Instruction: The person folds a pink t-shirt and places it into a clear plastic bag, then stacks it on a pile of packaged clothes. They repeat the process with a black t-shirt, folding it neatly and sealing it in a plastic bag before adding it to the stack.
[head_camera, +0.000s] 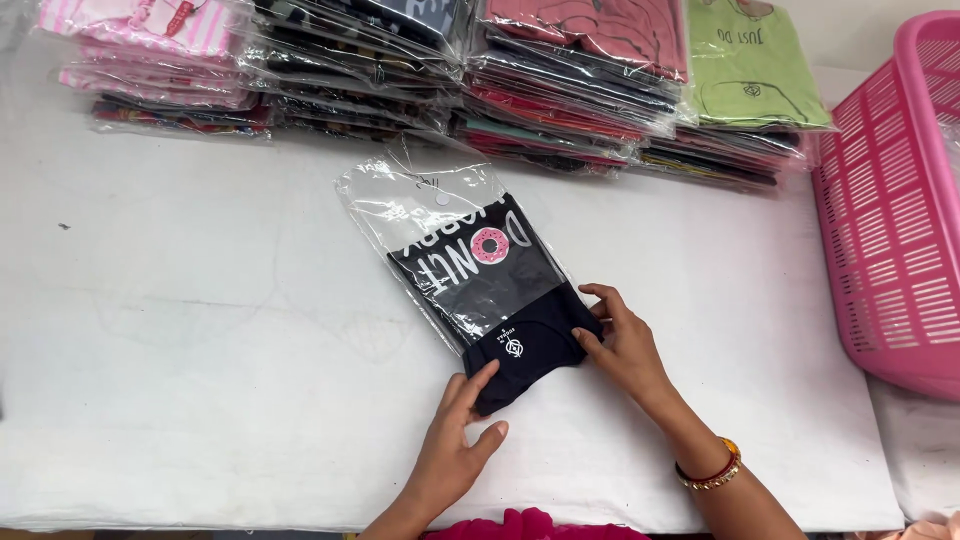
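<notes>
Folded black printed garment (500, 300) lies mid white table (200, 330), most of it inside a clear plastic sleeve bag (440, 240), near end sticking out. Left hand (455, 445) open, fingertips on that exposed end; right hand (625, 345) loosely open, fingers pressing its right edge. Pink slatted plastic basket (890, 200) sits well right of the garment, stacks of bagged clothes (560, 80) behind it.

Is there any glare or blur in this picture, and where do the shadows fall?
Head view: light is even and soft; bright glare streaks the clear plastic bag and the wrapped stacks behind it; only faint shadows lie under the left hand and right hand on the black shirt; focus is sharp, no motion blur.
</notes>
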